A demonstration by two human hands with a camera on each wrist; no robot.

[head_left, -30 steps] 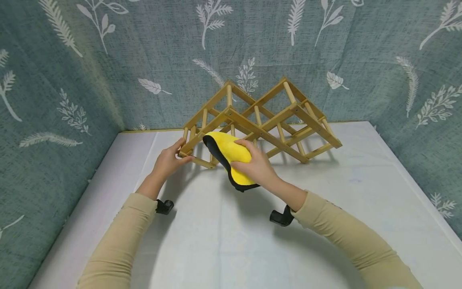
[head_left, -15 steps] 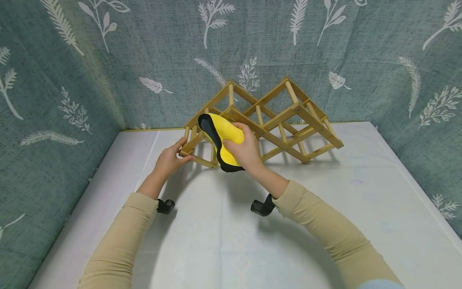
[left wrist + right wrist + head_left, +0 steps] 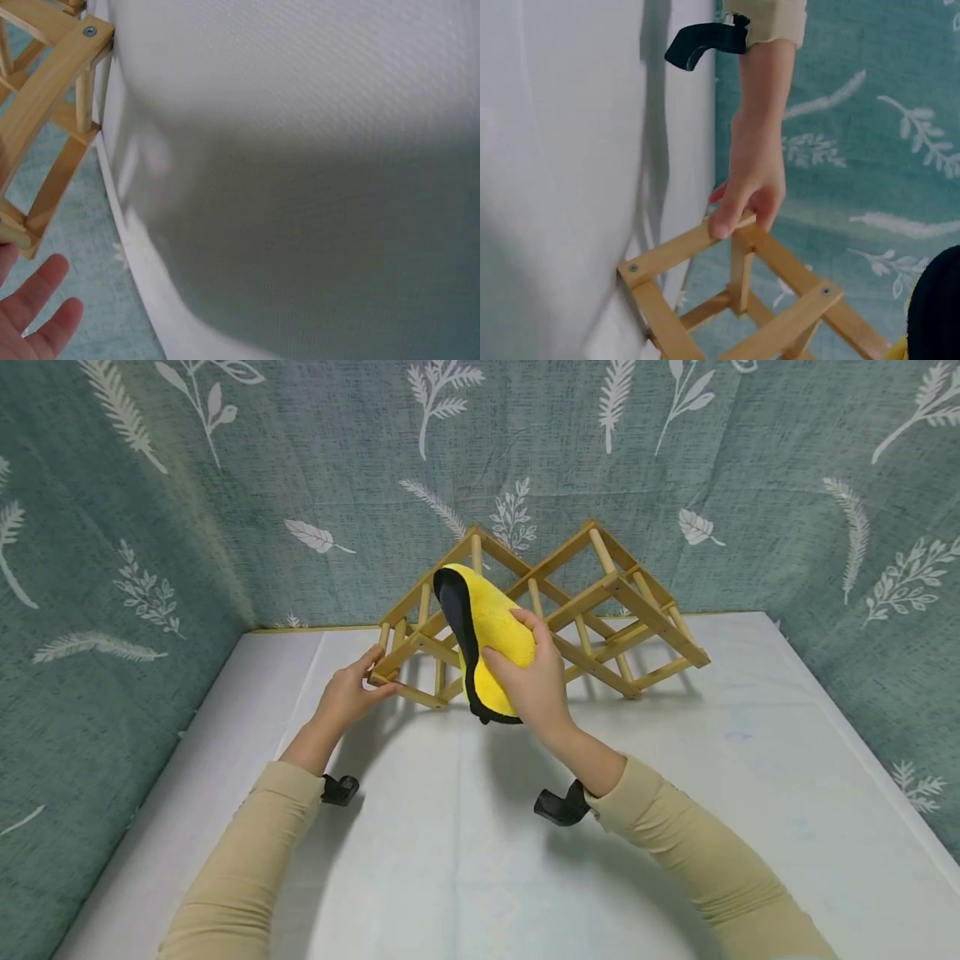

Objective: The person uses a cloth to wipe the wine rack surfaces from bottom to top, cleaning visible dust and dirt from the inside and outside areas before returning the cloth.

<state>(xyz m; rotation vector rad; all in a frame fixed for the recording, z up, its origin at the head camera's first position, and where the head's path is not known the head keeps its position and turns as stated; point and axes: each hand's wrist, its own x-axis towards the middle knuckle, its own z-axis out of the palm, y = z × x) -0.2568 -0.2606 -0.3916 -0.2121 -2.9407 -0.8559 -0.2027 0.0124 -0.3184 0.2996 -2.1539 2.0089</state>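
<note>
A wooden folding wine rack [image 3: 581, 602] of slats and dowels stands zigzag on the table against the back wall. My left hand [image 3: 341, 702] holds its left end, thumb in front and fingers behind, as the right wrist view also shows with the left hand [image 3: 757, 172] on the corner. In my right hand [image 3: 538, 681] is a bunched yellow plush cleaning cloth [image 3: 491, 618] with black edging. It is raised before the rack's left peak and hides part of it; whether it touches the wood I cannot tell. Fingers [image 3: 37, 296] of the left hand show in the left wrist view, below the rack.
A white cloth covers the table [image 3: 405, 827]. Green-grey fabric walls [image 3: 315, 460] with white leaf prints enclose it at the back and both sides. Each wrist carries a black camera mount [image 3: 564, 806] that juts inward.
The right hand has carried the cloth upward along the rack's left part, first leftward, then slightly back right. The left hand and the rack have stayed in place.
</note>
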